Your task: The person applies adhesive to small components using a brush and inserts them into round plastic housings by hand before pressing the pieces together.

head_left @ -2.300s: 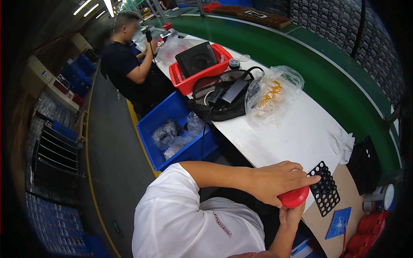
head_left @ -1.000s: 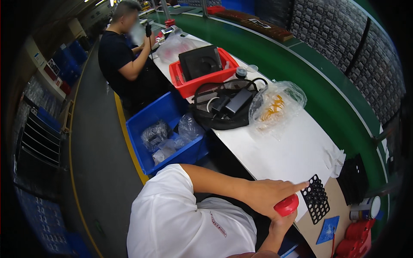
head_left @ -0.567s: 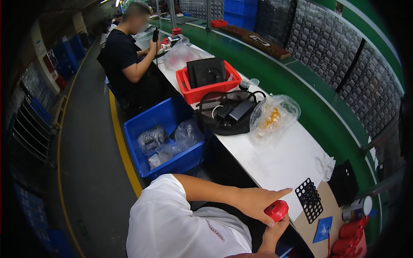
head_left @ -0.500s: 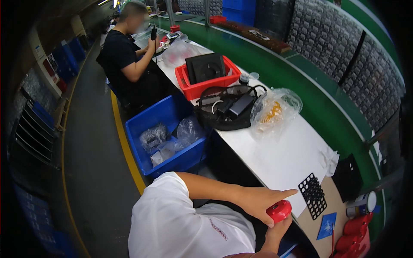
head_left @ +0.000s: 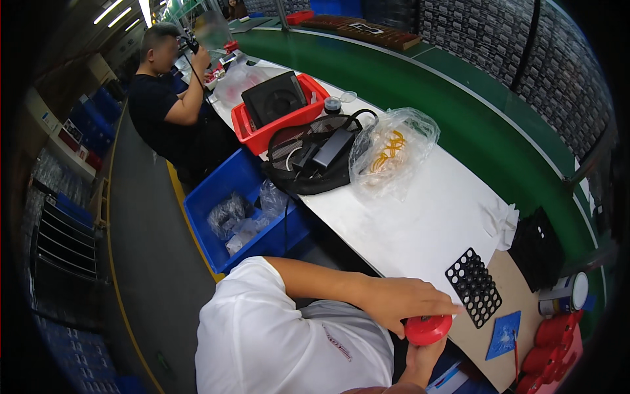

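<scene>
A round red housing [head_left: 428, 331] is held over the near edge of the workbench. My right hand [head_left: 425, 360] grips it from below, its fingers partly hidden by the part. My left hand [head_left: 408, 303] lies across the top, fingers and thumb closed on its upper rim. Just beyond my hands, a black perforated tray [head_left: 474, 287] with rows of white round spots rests on the bench. A blue sheet [head_left: 504, 335] with pale smears lies to its right, a thin red stick [head_left: 516, 354] touching its edge.
Several red housings [head_left: 552, 348] and a can [head_left: 564, 293] stand at the right. Along the white bench [head_left: 407, 236] are a clear bag [head_left: 394, 154], a black mesh bag [head_left: 315, 157] and a red bin [head_left: 262, 140]. A blue crate [head_left: 216, 266] stands left; a co-worker [head_left: 164, 108] sits beyond.
My view has shifted, so the bench items sit further left. My left index finger, stretched out before, now comes down over the red housing, which shows more of its smooth face.
</scene>
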The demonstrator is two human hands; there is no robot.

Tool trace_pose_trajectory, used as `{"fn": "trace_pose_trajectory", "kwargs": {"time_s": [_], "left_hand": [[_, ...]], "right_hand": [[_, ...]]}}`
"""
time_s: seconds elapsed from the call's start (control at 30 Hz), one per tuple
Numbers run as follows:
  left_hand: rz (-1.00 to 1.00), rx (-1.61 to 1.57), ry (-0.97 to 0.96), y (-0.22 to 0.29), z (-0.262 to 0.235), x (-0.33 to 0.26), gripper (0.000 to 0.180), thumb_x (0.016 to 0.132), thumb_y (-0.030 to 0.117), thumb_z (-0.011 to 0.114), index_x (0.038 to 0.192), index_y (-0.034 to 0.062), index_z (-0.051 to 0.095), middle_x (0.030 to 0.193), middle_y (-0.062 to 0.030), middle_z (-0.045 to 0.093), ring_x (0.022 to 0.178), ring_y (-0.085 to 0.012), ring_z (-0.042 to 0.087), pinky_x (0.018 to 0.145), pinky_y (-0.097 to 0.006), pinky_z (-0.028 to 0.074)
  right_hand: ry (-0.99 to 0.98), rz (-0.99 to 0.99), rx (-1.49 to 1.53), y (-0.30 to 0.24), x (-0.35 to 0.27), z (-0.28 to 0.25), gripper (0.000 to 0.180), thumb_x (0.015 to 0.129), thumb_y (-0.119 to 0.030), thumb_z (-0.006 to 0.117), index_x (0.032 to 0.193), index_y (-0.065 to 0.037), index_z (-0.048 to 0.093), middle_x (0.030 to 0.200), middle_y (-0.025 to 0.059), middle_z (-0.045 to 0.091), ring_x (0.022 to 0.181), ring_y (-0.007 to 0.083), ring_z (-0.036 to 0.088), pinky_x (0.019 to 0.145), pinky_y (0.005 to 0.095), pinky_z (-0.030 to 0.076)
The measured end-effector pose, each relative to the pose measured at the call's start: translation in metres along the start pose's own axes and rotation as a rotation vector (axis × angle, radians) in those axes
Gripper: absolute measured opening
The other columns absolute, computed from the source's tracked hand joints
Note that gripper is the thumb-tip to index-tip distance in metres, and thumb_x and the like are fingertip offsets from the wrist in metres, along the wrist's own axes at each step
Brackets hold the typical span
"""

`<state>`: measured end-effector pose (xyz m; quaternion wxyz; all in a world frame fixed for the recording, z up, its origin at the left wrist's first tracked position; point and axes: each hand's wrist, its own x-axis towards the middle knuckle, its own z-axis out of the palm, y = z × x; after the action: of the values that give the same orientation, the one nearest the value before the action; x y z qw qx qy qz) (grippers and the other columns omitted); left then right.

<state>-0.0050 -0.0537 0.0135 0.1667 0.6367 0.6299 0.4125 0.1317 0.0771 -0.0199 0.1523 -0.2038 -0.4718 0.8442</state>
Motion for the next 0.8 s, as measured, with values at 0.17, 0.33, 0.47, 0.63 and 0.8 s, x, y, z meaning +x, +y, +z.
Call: {"fn": "trace_pose_trajectory", "kwargs": {"time_s": [0.17,0.33,0.47,0.63,0.8], "left_hand": [[-0.191,-0.247,0.044,0.018,-0.014,0.002,0.111,0.068,0.027,0.083,0.154,0.0068,0.015,0.139,-0.0226,0.043,0.118,-0.0381,0.051,0.098,-0.044,0.043],[0.057,0.041,0.095,-0.012,0.006,0.001,0.116,0.066,0.031,0.084,0.154,0.0065,0.012,0.140,-0.0232,0.042,0.118,-0.0383,0.051,0.096,-0.044,0.043],[0.054,0.105,0.062,-0.006,-0.002,0.002,0.117,0.067,0.030,0.084,0.154,0.0063,0.011,0.138,-0.0231,0.043,0.118,-0.0384,0.052,0.097,-0.044,0.043],[-0.467,-0.480,-0.088,0.002,-0.015,0.008,0.101,0.069,0.022,0.080,0.152,0.0105,0.024,0.140,-0.0207,0.042,0.123,-0.0370,0.048,0.101,-0.046,0.039],[0.066,0.179,0.028,-0.016,-0.010,0.005,0.109,0.068,0.024,0.082,0.154,0.0103,0.017,0.143,-0.0213,0.041,0.125,-0.0410,0.045,0.102,-0.047,0.039]], "right_hand": [[-0.142,-0.141,-0.457,-0.007,0.019,-0.018,0.046,0.089,-0.032,0.067,0.115,0.003,0.058,0.104,0.0083,0.064,0.094,0.0167,0.062,0.081,0.0297,0.051],[-0.113,0.017,-0.057,0.004,0.017,-0.013,0.054,0.090,-0.039,0.064,0.123,0.003,0.053,0.113,0.0102,0.061,0.099,0.0190,0.062,0.084,0.0318,0.052],[-0.212,0.015,-0.107,0.009,0.017,-0.020,0.060,0.088,-0.042,0.067,0.124,0.003,0.052,0.114,0.0102,0.060,0.101,0.0196,0.062,0.085,0.0339,0.052],[-0.122,0.024,-0.347,0.015,0.028,-0.030,0.058,0.085,-0.035,0.071,0.125,0.003,0.053,0.114,0.0089,0.062,0.100,0.0190,0.062,0.086,0.0340,0.052],[0.056,0.213,0.072,0.006,0.031,-0.002,0.055,0.085,-0.031,0.069,0.125,0.003,0.053,0.113,0.0094,0.063,0.101,0.0205,0.063,0.090,0.0360,0.051]]}}
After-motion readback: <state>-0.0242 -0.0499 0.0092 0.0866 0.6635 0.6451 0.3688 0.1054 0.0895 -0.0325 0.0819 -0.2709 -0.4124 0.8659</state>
